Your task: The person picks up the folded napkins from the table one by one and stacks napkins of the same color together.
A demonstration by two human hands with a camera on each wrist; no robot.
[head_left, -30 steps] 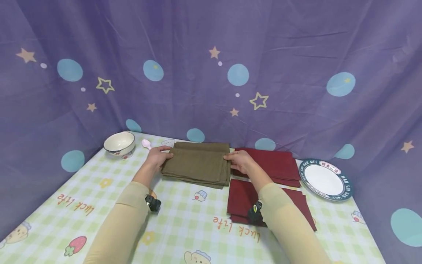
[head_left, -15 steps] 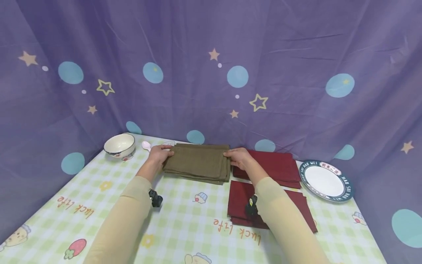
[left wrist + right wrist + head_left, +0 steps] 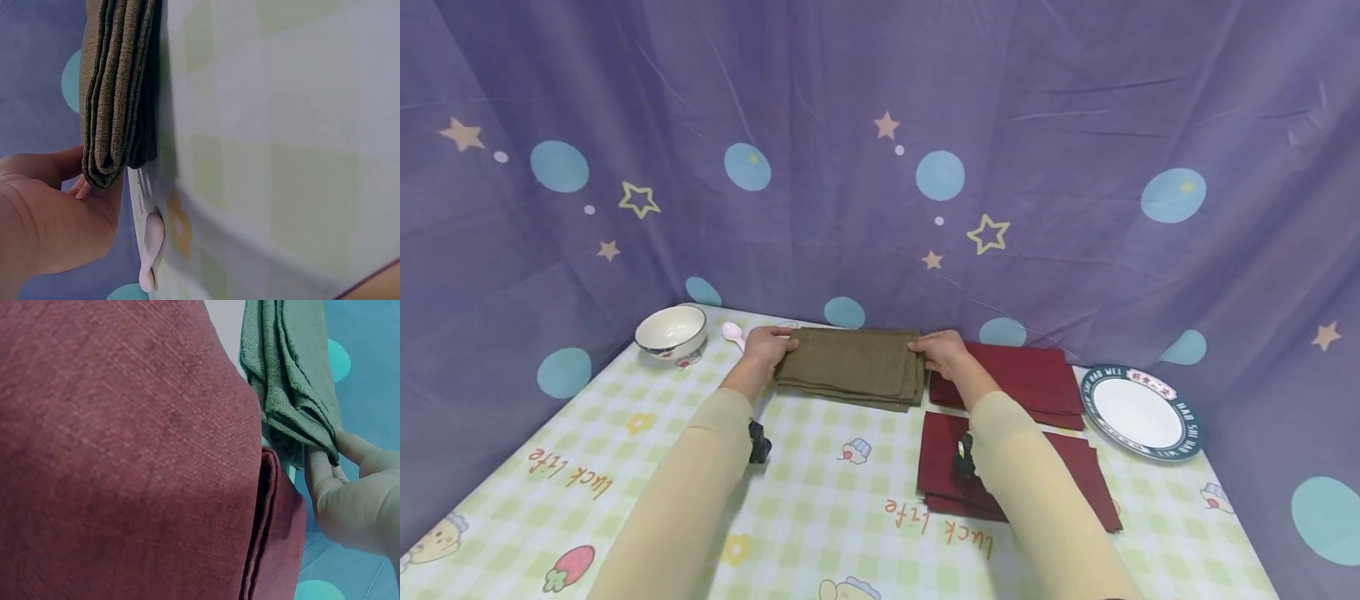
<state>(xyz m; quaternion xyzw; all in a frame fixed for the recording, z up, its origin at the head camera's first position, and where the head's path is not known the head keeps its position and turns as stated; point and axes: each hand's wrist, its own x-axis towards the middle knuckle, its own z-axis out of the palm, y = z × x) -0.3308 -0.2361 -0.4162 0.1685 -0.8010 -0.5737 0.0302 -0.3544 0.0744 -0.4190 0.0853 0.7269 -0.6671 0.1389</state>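
A folded olive-brown cloth (image 3: 850, 360) lies toward the back of the table, with both hands at its ends. My left hand (image 3: 769, 344) pinches its left end, thumb on top and fingers under the fold. In the left wrist view the thick layers of the cloth (image 3: 112, 94) show, with a darker folded layer (image 3: 145, 134) beneath. My right hand (image 3: 942, 350) pinches the right end. In the right wrist view the thumb of my right hand (image 3: 359, 494) lies on the cloth's (image 3: 294, 381) upper side, its fingers underneath.
Two folded dark red cloths lie at the right, one behind (image 3: 1022, 379) and one nearer (image 3: 943, 454), partly under the right forearm. A green-rimmed plate (image 3: 1138, 412) stands at the far right. At the back left are a bowl (image 3: 672, 329) and a pink spoon (image 3: 733, 333).
Both hands have shifted the olive-brown cloth slightly back, toward the curtain. The strip of olive-brown fabric showing behind it has become narrower. The red cloths, plate and bowl stay in place.
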